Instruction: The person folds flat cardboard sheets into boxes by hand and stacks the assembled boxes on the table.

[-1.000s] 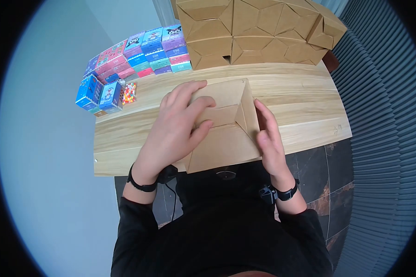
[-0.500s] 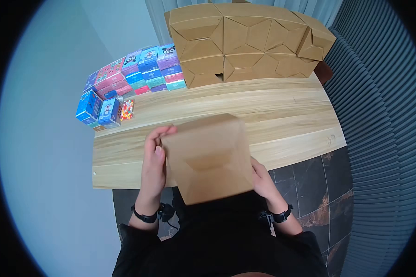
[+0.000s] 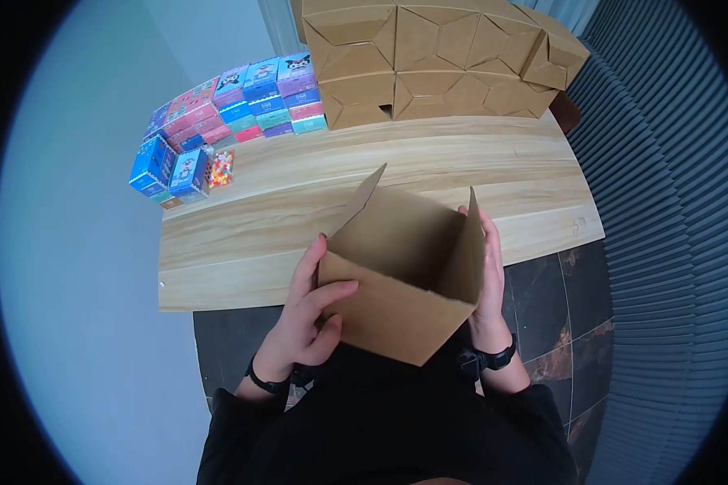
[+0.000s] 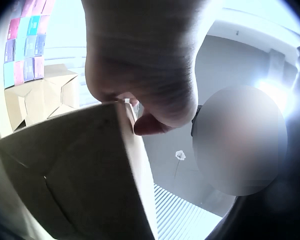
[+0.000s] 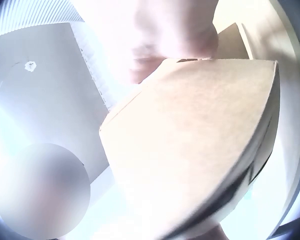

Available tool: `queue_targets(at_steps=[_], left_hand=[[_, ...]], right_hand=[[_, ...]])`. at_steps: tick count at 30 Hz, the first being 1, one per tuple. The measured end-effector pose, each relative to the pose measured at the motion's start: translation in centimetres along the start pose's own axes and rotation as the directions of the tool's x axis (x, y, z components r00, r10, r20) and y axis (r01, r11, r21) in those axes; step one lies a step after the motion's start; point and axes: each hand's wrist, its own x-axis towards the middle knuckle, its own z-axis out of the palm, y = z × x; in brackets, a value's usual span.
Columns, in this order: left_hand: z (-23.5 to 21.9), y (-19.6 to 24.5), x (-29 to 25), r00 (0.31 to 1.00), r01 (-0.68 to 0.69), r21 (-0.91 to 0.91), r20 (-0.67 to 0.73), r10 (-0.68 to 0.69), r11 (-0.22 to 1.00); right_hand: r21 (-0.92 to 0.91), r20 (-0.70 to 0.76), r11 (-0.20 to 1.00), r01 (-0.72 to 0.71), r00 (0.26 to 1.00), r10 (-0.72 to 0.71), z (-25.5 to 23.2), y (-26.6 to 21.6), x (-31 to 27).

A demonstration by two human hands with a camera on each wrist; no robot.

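In the head view a brown cardboard box [image 3: 396,311] is tilted with its open top up, over the table's near edge. Two flaps stand up at its left and right sides, and the inside that shows holds nothing. The left hand [image 3: 306,315] grips its left side, fingers spread on the near wall. Along the right wall lies the right hand [image 3: 491,279], holding that side, its fingertips by the flap. Both wrist views show the box's outer walls [image 4: 75,165] close up, beside the left hand [image 4: 142,65] and the right hand [image 5: 165,35].
Brown cardboard boxes [image 3: 435,44] are stacked in two rows at the table's back. Colourful small boxes [image 3: 263,81] stand piled at the back left, with two blue boxes [image 3: 188,172] and a bag of coloured beads [image 3: 222,168] in front. The wooden table [image 3: 542,174] extends beyond the held box.
The box has been turned from its closed, folded bottom to its open top, with both hands shifting their hold along its sides. The head view has tilted slightly.
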Motion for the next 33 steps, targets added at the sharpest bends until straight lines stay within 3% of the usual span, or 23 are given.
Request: queue_targets(at_steps=[1, 3, 5, 7, 9, 14, 16, 19, 21, 23, 25, 27, 29, 33], left_hand=[[0.3, -0.6, -0.3, 1.0, -0.028, 0.123, -0.003, 0.029, 0.992], [1.0, -1.7, -0.1, 0.996, -0.064, 0.131, -0.051, 0.072, 0.989], [1.4, -2.9, 0.2, 0.988, -0.1, 0.143, -0.104, 0.115, 0.985], [1.5, -4.1, 0.4, 0.95, -0.224, 0.205, -0.173, 0.261, 0.953], [1.6, -5.0, 0.1, 0.947, -0.186, 0.224, -0.22, 0.235, 0.957], [1.0, -5.3, 0.1, 0.943, -0.037, 0.189, -0.319, 0.097, 0.981], [0.6, -4.0, 0.6, 0.966, 0.167, 0.349, -0.247, -0.082, 0.922], [0.3, -4.9, 0.5, 0.959, 0.196, 0.311, -0.258, -0.116, 0.93], [0.1, -5.4, 0.2, 0.957, 0.214, 0.31, -0.257, -0.135, 0.926], [-0.2, -5.7, 0.0, 0.958, 0.216, 0.311, -0.253, -0.139, 0.926], [-0.3, -6.0, -0.5, 0.954, 0.259, 0.253, -0.215, -0.207, 0.932], [-0.5, -6.0, -0.5, 0.955, 0.261, 0.252, -0.208, -0.211, 0.932], [-0.5, -5.4, 0.3, 0.953, 0.274, 0.251, -0.2, -0.228, 0.928], [-0.7, -4.7, 1.4, 0.963, 0.268, 0.206, -0.065, -0.26, 0.941]], right_hand=[[-0.045, 0.021, 0.995, 0.085, 0.996, -0.084, 0.6, -0.4, 0.0], [-0.093, 0.048, 0.982, 0.165, 0.986, -0.161, 1.1, -0.5, 0.3], [-0.212, 0.142, 0.913, 0.349, 0.935, -0.325, 1.1, -0.2, 0.9], [-0.247, 0.154, 0.883, 0.4, 0.915, -0.372, 1.0, 0.3, 1.5], [-0.202, 0.15, 0.872, 0.446, 0.894, -0.422, 1.1, 0.7, 1.9], [-0.178, 0.104, 0.904, 0.388, 0.921, -0.375, 0.7, 2.3, 2.7], [-0.117, 0.091, 0.93, 0.347, 0.937, -0.338, 0.1, 3.1, 2.8], [-0.259, 0.045, 0.924, 0.281, 0.959, -0.28, -0.6, 3.2, 2.5], [-0.256, 0.053, 0.906, 0.336, 0.941, -0.334, -1.3, 3.6, 2.4], [-0.373, -0.044, 0.895, 0.245, 0.959, -0.281, -2.4, 3.6, 1.8], [-0.413, -0.028, 0.862, 0.292, 0.943, -0.333, -3.4, 3.4, 1.2], [-0.461, 0.054, 0.863, 0.209, 0.977, -0.208, -4.7, 3.5, 0.7], [-0.489, 0.165, 0.836, 0.248, 0.968, -0.191, -4.7, 2.9, 0.2], [-0.59, 0.227, 0.757, 0.279, 0.958, -0.175, -4.0, 1.1, 0.2]])
